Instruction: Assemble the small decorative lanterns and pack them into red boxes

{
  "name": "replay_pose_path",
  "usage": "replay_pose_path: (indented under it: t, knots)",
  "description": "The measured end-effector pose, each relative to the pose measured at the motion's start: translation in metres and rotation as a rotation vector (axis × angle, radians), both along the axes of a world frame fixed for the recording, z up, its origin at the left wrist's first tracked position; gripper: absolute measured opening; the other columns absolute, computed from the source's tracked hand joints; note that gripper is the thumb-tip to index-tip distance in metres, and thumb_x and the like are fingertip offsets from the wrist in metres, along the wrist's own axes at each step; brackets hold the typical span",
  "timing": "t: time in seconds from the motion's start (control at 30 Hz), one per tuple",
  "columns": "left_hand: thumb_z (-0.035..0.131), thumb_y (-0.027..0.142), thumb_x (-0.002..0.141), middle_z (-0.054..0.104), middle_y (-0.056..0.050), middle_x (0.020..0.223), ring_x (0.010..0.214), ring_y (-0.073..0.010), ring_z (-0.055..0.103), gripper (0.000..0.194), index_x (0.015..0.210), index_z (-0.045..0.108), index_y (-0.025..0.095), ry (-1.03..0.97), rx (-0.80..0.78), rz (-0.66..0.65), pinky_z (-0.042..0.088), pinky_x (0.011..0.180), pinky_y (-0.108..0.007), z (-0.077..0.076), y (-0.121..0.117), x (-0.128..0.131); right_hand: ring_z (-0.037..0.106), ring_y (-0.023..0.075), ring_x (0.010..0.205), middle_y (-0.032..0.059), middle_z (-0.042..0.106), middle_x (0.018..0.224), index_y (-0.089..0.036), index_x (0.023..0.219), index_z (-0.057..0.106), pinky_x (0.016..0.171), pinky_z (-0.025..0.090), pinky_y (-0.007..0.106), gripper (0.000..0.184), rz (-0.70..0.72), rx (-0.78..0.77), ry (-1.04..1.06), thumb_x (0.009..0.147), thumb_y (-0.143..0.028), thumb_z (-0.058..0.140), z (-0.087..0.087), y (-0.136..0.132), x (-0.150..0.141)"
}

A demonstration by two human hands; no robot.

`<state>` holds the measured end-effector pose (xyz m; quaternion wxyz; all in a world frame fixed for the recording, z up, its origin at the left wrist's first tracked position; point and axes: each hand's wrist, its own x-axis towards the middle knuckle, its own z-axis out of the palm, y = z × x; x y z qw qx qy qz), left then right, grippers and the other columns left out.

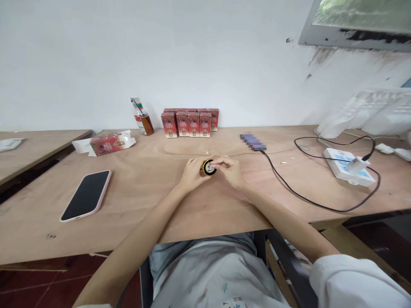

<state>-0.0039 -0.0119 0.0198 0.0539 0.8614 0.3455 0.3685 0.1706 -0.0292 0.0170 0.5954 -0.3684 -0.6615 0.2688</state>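
Note:
My left hand [192, 174] is wrapped around a small round object with a gold rim, a black ring and a pale centre [209, 170]. Its round face is turned up toward me, and fingers cover much of its side. My right hand [230, 169] is closed in a pinch at that pale centre; whatever sits between the fingertips is too small to make out. Just beyond both hands, a thin loop of wire or string [214, 149] lies on the wooden table [205, 218].
Several red boxes [193, 124] stand by the wall, beside a bottle of amber liquid [144, 123]. An opened red box [107, 143] and a pink-edged phone [86, 196] lie left. Rightward are a pixelated device [253, 142], its black cable [289, 188] and a power strip [348, 167].

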Motion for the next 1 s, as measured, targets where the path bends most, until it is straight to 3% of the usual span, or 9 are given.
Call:
replay_pose_path:
  t: [0.27,0.63,1.0]
  knots:
    - [0.062,0.030,0.076,0.062,-0.006,0.122,0.115,-0.0225,0.056,0.047,0.121,0.051,0.023,-0.008,-0.008,-0.007,0.039,0.095,-0.035,-0.001,0.000,0.002,0.060,0.0167,0.099,0.0028,0.060,0.096,-0.023,0.075,0.069,0.095,0.046,0.035,0.014,-0.021,0.071,-0.035,0.078,-0.037,0.068,0.001,-0.002,-0.003]
    - [0.063,0.029,0.076,0.062,-0.006,0.124,0.115,-0.0221,0.056,0.046,0.120,0.051,0.022,-0.035,0.004,-0.017,0.039,0.095,-0.035,0.001,-0.002,0.002,0.058,0.0181,0.099,0.0042,0.056,0.098,-0.022,0.079,0.068,0.087,0.049,0.033,0.019,0.024,-0.015,0.052,0.078,-0.041,0.066,-0.011,0.005,-0.006]
    - [0.063,0.029,0.076,0.063,-0.004,0.121,0.113,-0.0221,0.058,0.045,0.119,0.052,0.023,-0.043,0.010,-0.027,0.040,0.094,-0.034,0.000,-0.001,0.002,0.057,0.0183,0.097,0.0025,0.055,0.093,-0.024,0.074,0.070,0.088,0.047,0.034,0.018,0.063,-0.024,0.166,0.072,-0.041,0.072,-0.008,0.002,-0.009]
